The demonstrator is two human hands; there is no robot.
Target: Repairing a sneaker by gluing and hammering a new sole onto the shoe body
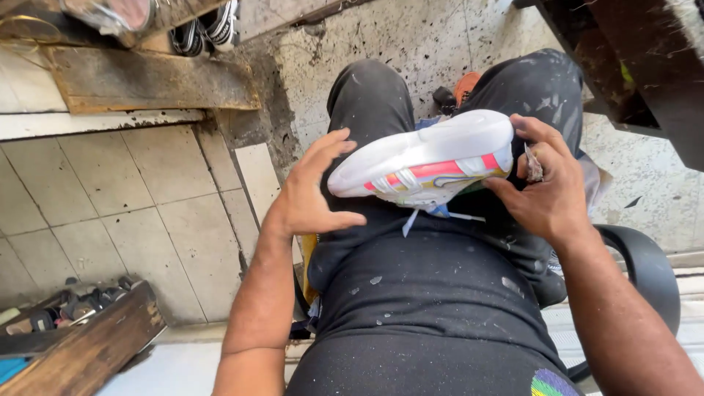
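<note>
White sneaker with pink stripes, sole up, resting on the lap over dark trousers. Right hand clasps its heel end (a small rag tucked in the fingers); left hand spread open beside the toe, not gripping.

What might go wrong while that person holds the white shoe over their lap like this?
1. The white shoe seems held mainly by the right hand at its heel; the left hand is open beside the toe, so it may tip or slip.
2. The small scrap pinched in the right hand could drop out of that grip.
3. The dark trousers look speckled with pale flecks, which may smear the shoe.
</note>
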